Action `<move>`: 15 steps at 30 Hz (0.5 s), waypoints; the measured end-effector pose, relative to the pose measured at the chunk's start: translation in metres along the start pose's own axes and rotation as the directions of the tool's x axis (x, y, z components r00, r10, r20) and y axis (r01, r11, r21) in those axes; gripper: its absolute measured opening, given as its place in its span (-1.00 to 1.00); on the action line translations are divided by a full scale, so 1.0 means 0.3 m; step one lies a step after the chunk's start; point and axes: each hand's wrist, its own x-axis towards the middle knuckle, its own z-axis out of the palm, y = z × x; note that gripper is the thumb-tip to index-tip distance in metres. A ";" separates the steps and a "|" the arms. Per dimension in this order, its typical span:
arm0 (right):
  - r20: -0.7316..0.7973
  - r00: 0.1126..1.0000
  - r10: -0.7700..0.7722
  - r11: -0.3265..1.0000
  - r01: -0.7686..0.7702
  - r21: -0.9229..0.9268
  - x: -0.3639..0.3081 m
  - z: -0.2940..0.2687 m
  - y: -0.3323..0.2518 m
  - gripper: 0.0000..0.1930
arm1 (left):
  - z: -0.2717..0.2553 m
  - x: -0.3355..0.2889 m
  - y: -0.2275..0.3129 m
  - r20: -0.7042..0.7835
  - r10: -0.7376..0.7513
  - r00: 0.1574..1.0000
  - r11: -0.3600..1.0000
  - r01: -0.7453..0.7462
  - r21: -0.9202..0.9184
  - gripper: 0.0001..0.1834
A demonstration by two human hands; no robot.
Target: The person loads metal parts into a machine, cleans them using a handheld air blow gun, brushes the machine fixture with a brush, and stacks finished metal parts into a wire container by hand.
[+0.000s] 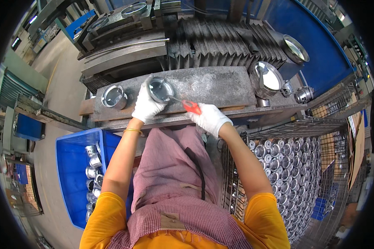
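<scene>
Gripping tool, right hand seemingly palm-down

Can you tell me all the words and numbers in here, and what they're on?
Yellow shirt: reddish letters, partly hidden at the apron; I won't copy them out.
Red-handled tool and metal cup: no writing I can make out.
Blue bin: none readable.
Far background: too small or blurred to read.

Head view: we're up on the head, looking down
Apron: right below us, close
Tabletop: farther out, ahead
Lens: fisheye-wide, edges bending
</scene>
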 end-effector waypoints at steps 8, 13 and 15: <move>0.000 0.999 0.038 0.999 -0.038 0.003 -0.020 -0.026 0.000 -0.55 | -0.003 0.008 0.113 -0.115 0.065 0.991 0.995 -0.055 0.086 0.07; -0.350 0.936 -0.030 0.964 0.120 0.238 -0.164 -0.135 0.116 -0.44 | -0.111 -0.011 0.213 -0.035 -0.060 0.998 0.998 0.060 -0.007 -0.06; -0.727 0.659 0.194 0.943 0.079 0.322 -0.285 -0.283 0.197 -0.53 | -0.118 -0.052 0.131 -0.079 0.087 0.993 0.988 -0.077 0.131 -0.22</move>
